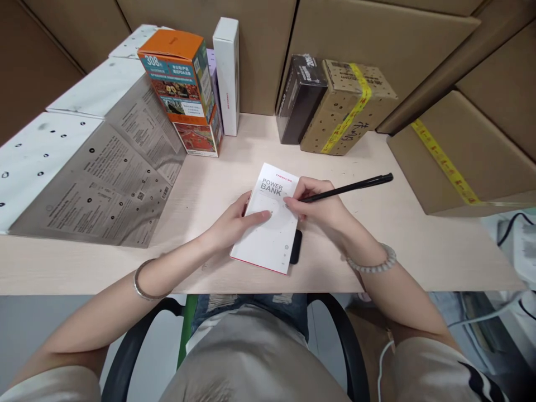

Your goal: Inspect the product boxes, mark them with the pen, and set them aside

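Observation:
A white box printed "POWER BANK" (pixel 268 237) is tilted above the middle of the desk, its red lower edge toward me. My left hand (pixel 240 218) grips its left side, with the thumb lying on the front face. In my right hand (pixel 318 201) is a black pen (pixel 355 186), pinched between thumb and fingers and pointing up to the right. The fingertips of that hand touch the box's upper right edge. Partly hidden behind the box, a small black object (pixel 296 247) shows at its lower right.
Large white cartons (pixel 104 173) line the left side. Behind stand orange printed boxes (pixel 180 78), a tall white box (pixel 228 78), a dark box (pixel 299 100) and a taped brown carton (pixel 345 111). Another taped carton (pixel 460 162) is at right, on the pale desk (pixel 377 251).

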{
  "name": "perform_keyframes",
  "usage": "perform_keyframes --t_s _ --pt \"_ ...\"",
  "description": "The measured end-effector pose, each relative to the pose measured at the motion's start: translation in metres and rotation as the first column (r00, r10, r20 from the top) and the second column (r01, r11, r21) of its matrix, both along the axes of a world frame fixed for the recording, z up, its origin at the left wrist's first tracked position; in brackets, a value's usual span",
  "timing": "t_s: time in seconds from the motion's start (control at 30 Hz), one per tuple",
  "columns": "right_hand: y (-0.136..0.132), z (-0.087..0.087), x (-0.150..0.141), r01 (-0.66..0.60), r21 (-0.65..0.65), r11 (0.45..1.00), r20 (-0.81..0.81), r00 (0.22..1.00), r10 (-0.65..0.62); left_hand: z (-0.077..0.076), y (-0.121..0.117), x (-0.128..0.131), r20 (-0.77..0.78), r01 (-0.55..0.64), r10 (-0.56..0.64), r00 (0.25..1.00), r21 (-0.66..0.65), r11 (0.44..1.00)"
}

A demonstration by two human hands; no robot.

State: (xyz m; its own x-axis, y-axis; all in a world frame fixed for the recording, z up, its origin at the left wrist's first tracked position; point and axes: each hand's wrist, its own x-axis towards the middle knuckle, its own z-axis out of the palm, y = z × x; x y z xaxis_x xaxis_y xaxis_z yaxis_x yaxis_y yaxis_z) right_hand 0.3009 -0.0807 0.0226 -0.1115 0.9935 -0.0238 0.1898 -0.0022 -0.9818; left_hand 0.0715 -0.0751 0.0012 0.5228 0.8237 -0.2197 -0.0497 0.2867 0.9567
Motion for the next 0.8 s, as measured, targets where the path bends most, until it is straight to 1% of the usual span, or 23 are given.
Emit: perform_keyframes --t_s 0.27,0.4,0.57,0.67,0.7,0.73,0.8 --pt "0.005 -0.007 -0.003 -0.004 -0.019 1.0 -0.034 0.999 0.003 0.001 0.001 0.0 -0.011 -0.002 0.002 1.0 -0.014 1.0" --pt "0.006 -0.008 -0.002 -0.045 -0.039 0.998 -0.027 0.999 0.044 0.001 0.002 0.0 -0.02 0.005 -0.005 1.0 -0.015 1.0" --pt "0.005 -0.008 -0.004 0.003 -0.031 1.0 -0.019 1.0 -0.003 0.0 0.001 -0.001 -0.015 0.003 -0.003 1.0 -0.017 1.0" --pt "0.007 -0.008 -0.004 -0.052 -0.046 0.998 -0.064 0.997 0.05 0.0 0.0 -0.001 -0.023 -0.009 0.009 1.0 -0.016 1.0" --pt "0.008 -0.008 -0.003 -0.053 -0.046 0.998 -0.079 0.996 0.05 0.0 0.0 -0.001 -0.037 -0.018 0.017 0.999 -0.016 1.0" --pt "0.009 -0.007 0.0 -0.029 -0.04 0.999 -0.093 0.995 0.025 0.001 0.0 -0.001 -0.054 -0.03 0.029 0.998 -0.013 0.999" --pt "0.011 -0.005 0.008 0.063 -0.024 0.998 -0.092 0.994 -0.065 0.004 0.001 -0.002 -0.079 -0.059 0.059 0.995 -0.004 0.998"
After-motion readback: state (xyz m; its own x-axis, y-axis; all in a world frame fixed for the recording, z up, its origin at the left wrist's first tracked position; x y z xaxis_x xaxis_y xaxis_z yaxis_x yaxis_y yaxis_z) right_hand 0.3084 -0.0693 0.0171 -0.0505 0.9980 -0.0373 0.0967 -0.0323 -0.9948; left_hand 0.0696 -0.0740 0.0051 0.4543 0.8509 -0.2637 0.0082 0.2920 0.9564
